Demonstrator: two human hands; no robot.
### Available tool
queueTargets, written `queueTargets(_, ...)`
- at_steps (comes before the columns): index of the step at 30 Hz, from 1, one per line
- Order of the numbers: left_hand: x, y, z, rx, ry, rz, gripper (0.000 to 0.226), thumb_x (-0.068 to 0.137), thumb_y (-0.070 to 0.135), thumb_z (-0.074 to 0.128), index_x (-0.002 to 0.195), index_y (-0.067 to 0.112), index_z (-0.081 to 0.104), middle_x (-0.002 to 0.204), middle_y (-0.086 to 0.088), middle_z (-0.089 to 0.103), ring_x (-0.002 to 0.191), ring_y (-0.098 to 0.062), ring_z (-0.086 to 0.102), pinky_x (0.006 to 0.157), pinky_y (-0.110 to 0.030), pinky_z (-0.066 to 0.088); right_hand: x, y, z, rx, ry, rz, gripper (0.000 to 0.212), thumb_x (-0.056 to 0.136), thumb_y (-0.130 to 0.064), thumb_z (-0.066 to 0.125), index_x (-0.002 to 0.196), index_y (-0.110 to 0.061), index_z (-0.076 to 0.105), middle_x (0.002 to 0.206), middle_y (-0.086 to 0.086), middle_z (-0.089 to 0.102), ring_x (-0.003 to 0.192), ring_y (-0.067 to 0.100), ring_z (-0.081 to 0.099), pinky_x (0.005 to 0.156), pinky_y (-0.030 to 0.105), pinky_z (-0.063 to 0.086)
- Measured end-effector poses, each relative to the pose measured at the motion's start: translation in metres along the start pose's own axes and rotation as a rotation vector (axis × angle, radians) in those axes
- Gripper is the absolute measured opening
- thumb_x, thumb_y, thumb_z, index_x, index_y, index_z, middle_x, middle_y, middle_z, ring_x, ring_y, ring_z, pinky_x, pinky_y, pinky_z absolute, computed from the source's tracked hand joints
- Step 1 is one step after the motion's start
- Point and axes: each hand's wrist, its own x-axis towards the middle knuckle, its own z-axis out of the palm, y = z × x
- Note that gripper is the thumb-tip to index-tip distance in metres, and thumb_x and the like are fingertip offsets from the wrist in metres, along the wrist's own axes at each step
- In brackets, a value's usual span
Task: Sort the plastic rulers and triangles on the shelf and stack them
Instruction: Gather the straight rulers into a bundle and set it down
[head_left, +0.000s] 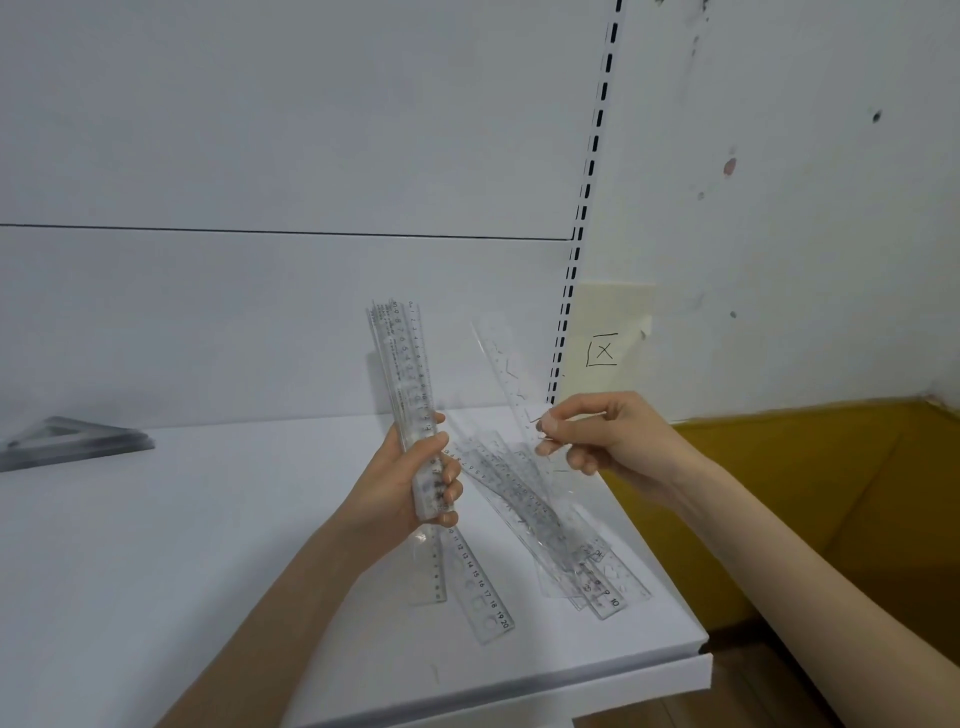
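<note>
The bundle of rulers (410, 395) is clear plastic with black numerals and ticks, like the loose rulers (545, 509) on the white shelf (156, 571) — the single ruler (506, 374) is clear too, its marks faint. The stack of triangles (78, 441) looks smoky grey, and the white upright (582, 208) carries a column of black slots. A pale yellow note (608, 312) bears a black-penned box with an X; the wall (805, 234) is white with dark specks and one pinkish spot.
</note>
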Motion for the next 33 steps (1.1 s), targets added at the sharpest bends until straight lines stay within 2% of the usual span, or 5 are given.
queueTargets(4,0.001,0.0,0.0,-0.016,0.001,-0.014,0.031,0.08,0.028,0.06,0.109,0.027,0.049,0.065,-0.009,0.048,0.053,-0.022,0.046,0.048,-0.028,0.039,-0.001,-0.005,0.007,0.124,0.014,-0.058,0.039,0.08,-0.036,0.059,0.076,0.001,0.072,0.082,0.017,0.073,0.068,0.017,0.07,0.062,0.016,0.054)
queueTargets(8,0.001,0.001,0.001,-0.023,0.003,-0.03,0.033,0.08,0.031,0.059,0.11,0.027,0.047,0.064,-0.009,0.047,0.052,-0.022,0.046,0.047,-0.028,0.039,-0.003,-0.004,0.01,-0.079,0.023,-0.213,0.015,0.075,-0.008,0.074,0.09,-0.009,0.069,0.1,0.005,0.073,0.089,0.021,0.071,0.085,0.025,0.054)
queueTargets(14,-0.002,0.002,0.004,-0.023,-0.023,-0.049,0.034,0.084,0.033,0.063,0.112,0.027,0.046,0.063,-0.008,0.046,0.052,-0.021,0.045,0.047,-0.028,0.038,0.003,-0.003,0.022,-0.157,0.089,-0.281,0.056,0.074,0.001,0.077,0.115,-0.022,0.048,0.113,0.002,0.055,0.081,0.021,0.07,0.083,0.033,0.056)
queueTargets(24,-0.005,-0.002,0.003,0.106,-0.129,0.017,0.059,0.075,0.002,0.067,0.125,0.021,0.041,0.071,-0.008,0.05,0.056,-0.02,0.048,0.049,-0.03,0.043,0.021,0.011,0.053,-0.091,0.158,-0.238,0.057,0.072,-0.013,0.082,0.113,-0.023,0.044,0.093,0.003,0.069,0.08,0.016,0.069,0.084,0.036,0.056)
queueTargets(33,-0.006,-0.001,0.004,0.149,-0.149,0.015,0.064,0.067,-0.011,0.058,0.12,0.019,0.039,0.068,-0.012,0.048,0.05,-0.02,0.046,0.045,-0.027,0.039,0.043,0.002,0.039,-1.047,-0.125,-0.437,0.03,0.082,-0.039,0.071,0.111,-0.034,0.064,0.122,-0.01,0.038,0.096,0.007,0.046,0.084,0.021,0.041)
